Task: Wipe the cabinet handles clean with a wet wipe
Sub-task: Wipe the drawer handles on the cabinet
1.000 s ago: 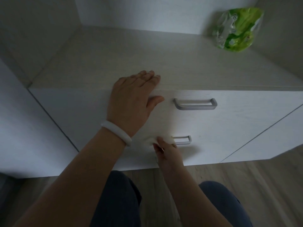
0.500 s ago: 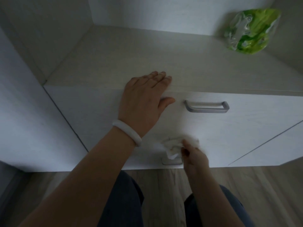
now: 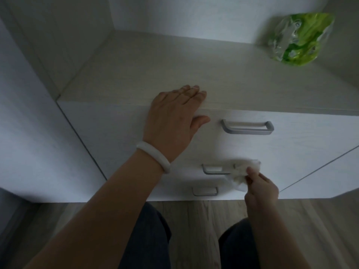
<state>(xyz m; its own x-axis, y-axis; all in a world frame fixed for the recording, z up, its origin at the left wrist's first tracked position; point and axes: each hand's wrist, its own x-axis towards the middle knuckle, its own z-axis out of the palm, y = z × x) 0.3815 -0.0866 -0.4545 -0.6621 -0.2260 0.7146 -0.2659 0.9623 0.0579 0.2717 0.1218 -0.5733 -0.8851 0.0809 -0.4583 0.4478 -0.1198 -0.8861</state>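
A pale drawer unit (image 3: pixel 116 136) carries three grey metal handles, one below the other. The top handle (image 3: pixel 247 127) is bare. My right hand (image 3: pixel 260 191) pinches a crumpled white wet wipe (image 3: pixel 242 171) against the right end of the middle handle (image 3: pixel 213 169). Below it, the bottom handle (image 3: pixel 205 191) is uncovered. My left hand (image 3: pixel 174 117), with a white bangle on the wrist, rests flat over the cabinet's top front edge, fingers straight.
A green and clear pack of wipes (image 3: pixel 299 38) lies at the back right of the cabinet top (image 3: pixel 194 65). Pale walls enclose the niche. A tall white panel (image 3: pixel 29 133) stands on the left. My knees and a wooden floor (image 3: pixel 194 230) are below.
My right hand has slid the wipe rightwards along the middle handle, uncovering its left part. The view shifted, so the bottom handle shows now. My left hand stayed on the edge.
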